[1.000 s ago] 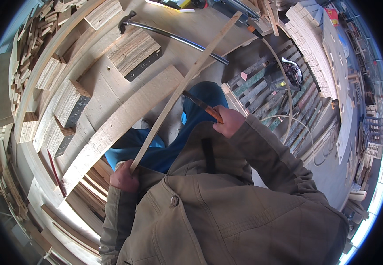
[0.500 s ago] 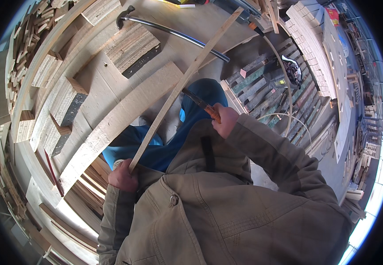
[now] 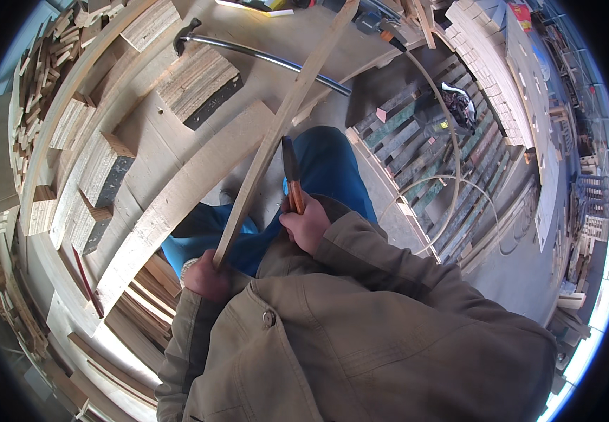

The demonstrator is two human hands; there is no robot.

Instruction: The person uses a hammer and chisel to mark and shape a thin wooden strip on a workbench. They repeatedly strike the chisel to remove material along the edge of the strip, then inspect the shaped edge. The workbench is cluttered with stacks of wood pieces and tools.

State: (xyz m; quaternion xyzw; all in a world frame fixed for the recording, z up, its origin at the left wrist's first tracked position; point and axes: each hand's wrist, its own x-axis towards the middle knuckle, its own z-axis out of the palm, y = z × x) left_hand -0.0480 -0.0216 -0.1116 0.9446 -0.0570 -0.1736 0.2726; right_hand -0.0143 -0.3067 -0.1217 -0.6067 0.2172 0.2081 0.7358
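My left hand (image 3: 207,279) is closed around the lower end of a long, thin wooden strip (image 3: 274,126). The strip slants up and away to the right, passing over a wide curved board (image 3: 178,190). In my right hand (image 3: 306,225) I grip the orange-brown handle of a dark-bladed hand tool (image 3: 291,162); its exact kind is unclear. The blade points away from me, its tip close to the strip's right side. Whether tip and strip touch I cannot tell.
A claw hammer (image 3: 262,50) lies on the bench beyond the board. Layered wood blocks (image 3: 195,81) stand along curved strips at left. Offcuts (image 3: 48,91) are heaped at far left. A slatted pallet (image 3: 406,137) and a power drill (image 3: 371,24) are to the right.
My right hand has moved left toward the strip, and the tool has turned from slanting to nearly upright in view. The strip's far end has shifted left.
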